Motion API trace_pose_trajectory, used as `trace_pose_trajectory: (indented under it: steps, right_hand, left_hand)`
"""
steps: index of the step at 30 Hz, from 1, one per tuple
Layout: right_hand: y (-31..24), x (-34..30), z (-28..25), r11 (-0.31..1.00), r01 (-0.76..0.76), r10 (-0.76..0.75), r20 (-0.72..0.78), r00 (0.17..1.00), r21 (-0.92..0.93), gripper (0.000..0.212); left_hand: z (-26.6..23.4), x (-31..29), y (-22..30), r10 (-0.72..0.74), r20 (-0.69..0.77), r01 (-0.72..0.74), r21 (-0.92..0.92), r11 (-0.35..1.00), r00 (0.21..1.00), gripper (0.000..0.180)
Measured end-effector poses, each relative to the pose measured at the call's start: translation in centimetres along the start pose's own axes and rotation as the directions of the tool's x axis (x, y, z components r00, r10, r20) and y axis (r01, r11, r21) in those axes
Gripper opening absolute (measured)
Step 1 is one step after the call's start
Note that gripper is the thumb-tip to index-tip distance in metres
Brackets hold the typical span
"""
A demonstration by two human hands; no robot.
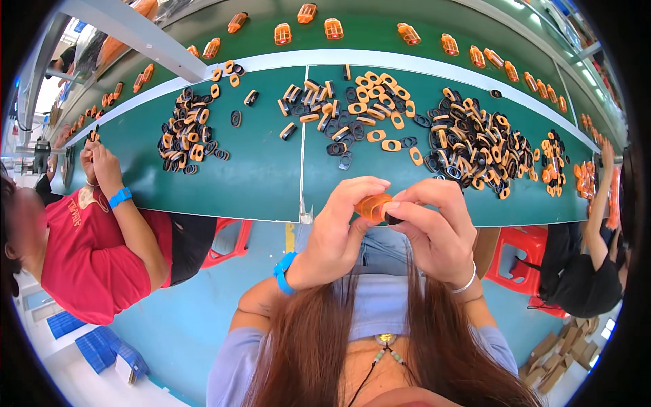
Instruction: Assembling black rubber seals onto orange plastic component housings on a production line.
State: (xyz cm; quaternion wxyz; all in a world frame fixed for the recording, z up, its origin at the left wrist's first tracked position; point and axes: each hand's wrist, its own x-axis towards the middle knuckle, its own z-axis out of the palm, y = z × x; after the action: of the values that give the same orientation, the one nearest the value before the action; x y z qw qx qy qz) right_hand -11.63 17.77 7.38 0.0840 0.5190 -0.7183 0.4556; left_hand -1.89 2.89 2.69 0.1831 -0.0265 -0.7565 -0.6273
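Note:
Close in front of me, at the near edge of the green table, my left hand [333, 232] is closed round an orange see-through plastic piece [370, 206]. My right hand [442, 229] pinches a small black plastic part [391, 219] against the right end of that piece. Fingers cover much of both, so how they fit together cannot be made out. Beyond my hands lies a loose heap of oval black and light-orange rings [373, 102]. A larger pile of the same rings [481, 146] spreads to the right of it.
Orange plastic housings [333, 28] stand in a row on the green strip behind the white rail [380, 60]. More rings [186, 132] lie at left. A co-worker in a red shirt [102, 251] sits left, another person in black [586, 271] right, beside a red stool [519, 261].

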Motion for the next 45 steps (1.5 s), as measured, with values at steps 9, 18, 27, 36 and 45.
trace_pose_trajectory:
  steps: [9,18,27,36,45]
  right_hand:
    - [-0.1,0.1,0.1,1.000,0.023,-0.023,0.000,1.000,0.012,0.029]
    - [-0.7,0.2,-0.4,0.997,-0.060,0.061,-0.023,0.998,0.051,0.027]
    - [-0.8,-0.3,-1.3,0.999,-0.031,0.032,-0.079,0.996,0.009,0.024]
    - [-1.8,-1.0,-1.9,0.994,0.093,-0.098,-0.081,0.992,-0.058,0.012]
    - [-1.5,-1.2,-2.1,0.991,0.105,-0.106,-0.004,0.994,-0.081,0.012]
  left_hand:
    - [0.2,0.2,0.5,0.054,-0.015,-0.052,0.131,0.990,0.998,0.046]
    - [0.2,0.2,1.1,0.085,-0.005,-0.081,0.256,0.963,0.996,0.038]
    - [0.3,0.5,2.0,0.250,-0.027,-0.220,0.393,0.893,0.968,0.036]
    - [0.1,0.4,2.9,0.381,0.016,-0.340,0.487,0.805,0.925,0.035]
    - [0.4,0.2,3.3,0.362,0.015,-0.322,0.491,0.810,0.932,0.035]
